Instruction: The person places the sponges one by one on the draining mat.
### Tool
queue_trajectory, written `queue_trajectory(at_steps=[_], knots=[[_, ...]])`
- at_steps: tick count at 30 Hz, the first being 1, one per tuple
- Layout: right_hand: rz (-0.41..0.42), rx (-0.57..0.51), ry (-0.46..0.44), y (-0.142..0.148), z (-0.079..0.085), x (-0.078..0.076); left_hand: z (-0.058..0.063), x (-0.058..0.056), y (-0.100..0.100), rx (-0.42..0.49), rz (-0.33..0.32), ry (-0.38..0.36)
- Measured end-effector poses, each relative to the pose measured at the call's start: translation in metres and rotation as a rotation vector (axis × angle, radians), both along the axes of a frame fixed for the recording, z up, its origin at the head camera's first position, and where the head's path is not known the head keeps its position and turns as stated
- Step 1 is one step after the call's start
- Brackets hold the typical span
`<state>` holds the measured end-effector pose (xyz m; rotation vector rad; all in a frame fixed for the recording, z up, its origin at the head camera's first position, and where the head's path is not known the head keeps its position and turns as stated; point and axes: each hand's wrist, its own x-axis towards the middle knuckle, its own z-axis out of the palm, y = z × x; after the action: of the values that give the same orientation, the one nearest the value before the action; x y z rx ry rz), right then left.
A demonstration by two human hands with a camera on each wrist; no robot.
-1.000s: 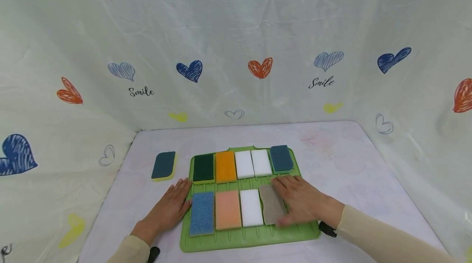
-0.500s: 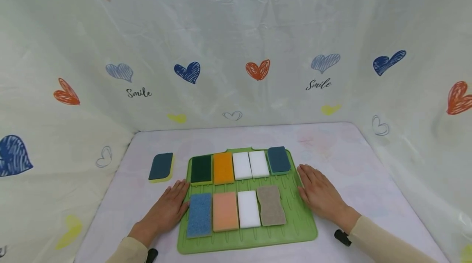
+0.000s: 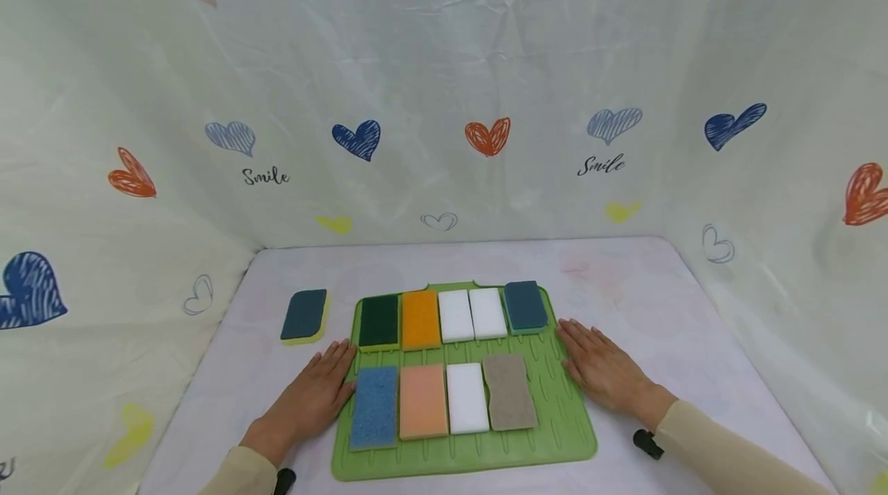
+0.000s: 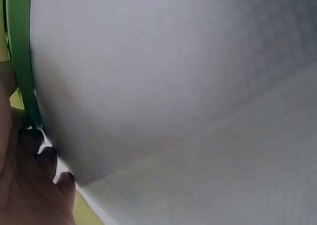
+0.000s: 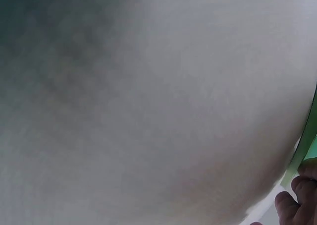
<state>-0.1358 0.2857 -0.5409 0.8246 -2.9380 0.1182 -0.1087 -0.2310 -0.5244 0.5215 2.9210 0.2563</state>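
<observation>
A green ridged mat (image 3: pixel 555 410) bears two rows of sponges. In the back row are a dark green scrub sponge (image 3: pixel 379 321), an orange sponge (image 3: pixel 420 319), two white sponges (image 3: pixel 455 316) and a blue-green sponge (image 3: pixel 525 306). The front row has a blue sponge (image 3: pixel 375 407), a peach sponge (image 3: pixel 423 401), a white sponge (image 3: pixel 468 398) and a wavy-edged beige sponge (image 3: pixel 510 392). Flat beside the mat's left edge lies my left hand (image 3: pixel 314 395); my right hand (image 3: pixel 610 372) rests likewise against the right edge. Neither holds anything. Both wrist views show fingers by the green rim.
Off the mat, on the pale table (image 3: pixel 666 310), a teal-and-yellow sponge (image 3: pixel 304 315) lies beyond my left hand. A white curtain (image 3: pixel 444 79) printed with hearts surrounds the table at the back and sides.
My right hand has left the beige sponge and moved right to the mat's edge, where it now rests. The left hand has stayed put; the sponges look unmoved.
</observation>
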Motion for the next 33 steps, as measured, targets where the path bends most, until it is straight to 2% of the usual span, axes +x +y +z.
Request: queue_trajectory(at_steps=[9,13,16,20,25,28,33], knots=[[0.023,0.034,-0.018,0.002,-0.003,-0.005,0.002,0.001,-0.004,0.03,-0.008,-0.005],[0.018,0.033,-0.034,0.004,-0.003,-0.006,0.008,0.001,-0.01,0.029,-0.008,0.048],[0.014,0.036,-0.056,0.006,-0.004,-0.006,0.022,-0.002,-0.018,0.04,0.022,0.123],[0.012,0.046,-0.078,0.008,-0.004,-0.005,0.046,-0.013,-0.036,0.029,0.057,0.227],[0.012,0.046,-0.09,0.01,-0.004,-0.003,0.068,-0.037,-0.066,-0.072,0.016,0.359],[0.017,0.046,-0.082,0.01,-0.004,-0.003,0.074,-0.049,-0.079,-0.132,-0.008,0.411],[0.036,0.045,-0.055,0.011,-0.004,-0.007,0.072,-0.062,-0.088,-0.169,-0.022,0.415]])
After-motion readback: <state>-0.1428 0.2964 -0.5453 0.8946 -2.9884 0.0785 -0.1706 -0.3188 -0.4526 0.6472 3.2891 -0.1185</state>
